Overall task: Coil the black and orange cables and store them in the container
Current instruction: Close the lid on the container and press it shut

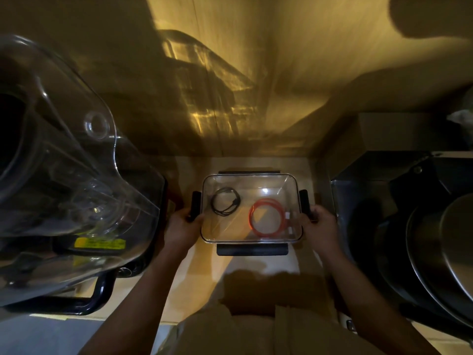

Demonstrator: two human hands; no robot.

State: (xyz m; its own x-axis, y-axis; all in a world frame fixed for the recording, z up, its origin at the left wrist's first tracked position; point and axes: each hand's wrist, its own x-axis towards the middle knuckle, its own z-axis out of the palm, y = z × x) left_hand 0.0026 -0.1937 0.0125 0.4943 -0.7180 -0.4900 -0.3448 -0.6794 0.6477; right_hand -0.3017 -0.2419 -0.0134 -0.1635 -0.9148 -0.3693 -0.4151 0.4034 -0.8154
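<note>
Left hand grips the black side latch on the left wall of the clear container; right hand grips the matching latch on the right wall, fingers curled round each. Lid appears to be on, though the clear plastic makes this hard to confirm. Inside, black cable lies coiled in the far-left part, orange cable coiled in the near-right part, the two apart. Both look stored, so the step in hand reads as latching the sides, or seating the box in place. To do it well: press both latches evenly, keep the box level so the coils do not slide together, then check the long black clips at the near and far edges. The container sits mid-surface. Room is tight sideways: a clear appliance jug crowds the left edge, dark stacked pans the right edge. Open surface lies toward the near edge; a wall closes the far edge just behind the box.
</note>
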